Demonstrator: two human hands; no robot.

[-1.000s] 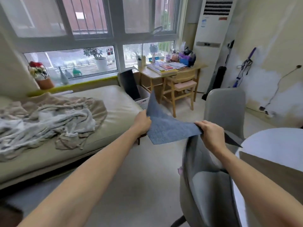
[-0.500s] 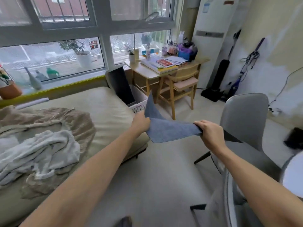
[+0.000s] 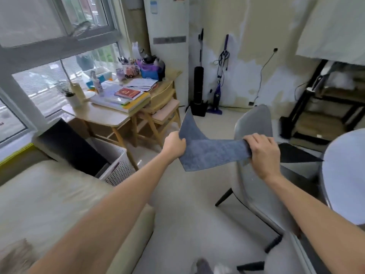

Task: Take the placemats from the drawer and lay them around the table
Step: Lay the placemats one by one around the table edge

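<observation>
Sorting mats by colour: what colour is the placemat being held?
Blue-grey placemat, with a faint mottled weave, seen in the head view.

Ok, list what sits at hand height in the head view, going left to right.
White laundry basket → left hand → blue-grey placemat → right hand → white round table.

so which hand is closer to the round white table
Right. The right hand grips the placemat over the grey chair beside the table; the left hand holds its far end.
</observation>
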